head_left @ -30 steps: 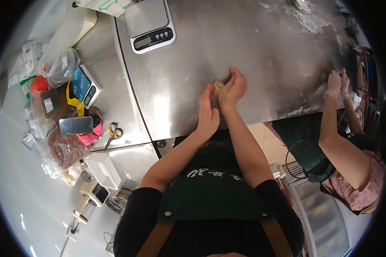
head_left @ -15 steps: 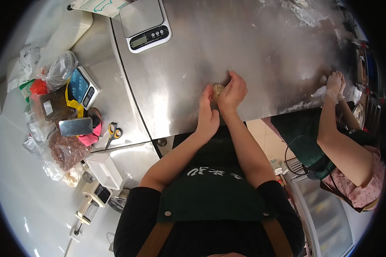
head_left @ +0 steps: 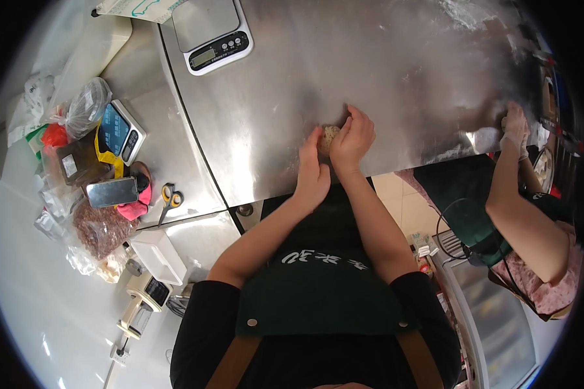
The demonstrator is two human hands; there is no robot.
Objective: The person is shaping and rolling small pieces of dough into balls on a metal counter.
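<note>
A small, round, beige speckled ball of dough (head_left: pixel 329 137) rests on the steel worktop (head_left: pixel 285 97) near its front edge. Cupped along its left side is my left hand (head_left: pixel 314 172), fingers together and pointing away from me. My right hand (head_left: pixel 353 144) curves around the right side with its fingers bent. Between them the two palms enclose the dough, so only its top shows.
A kitchen scale (head_left: pixel 219 52) stands at the far left of the worktop. Scissors (head_left: pixel 170 200), a phone (head_left: pixel 113 192), another scale (head_left: pixel 124 133) and bagged goods (head_left: pixel 102 227) lie further left. On the right, a co-worker's gloved hands (head_left: pixel 516 129) are at the table edge.
My hands stay around the dough, with only slight shifts of the fingers. The co-worker's hands have moved a little to the right. The whole view has shifted slightly.
</note>
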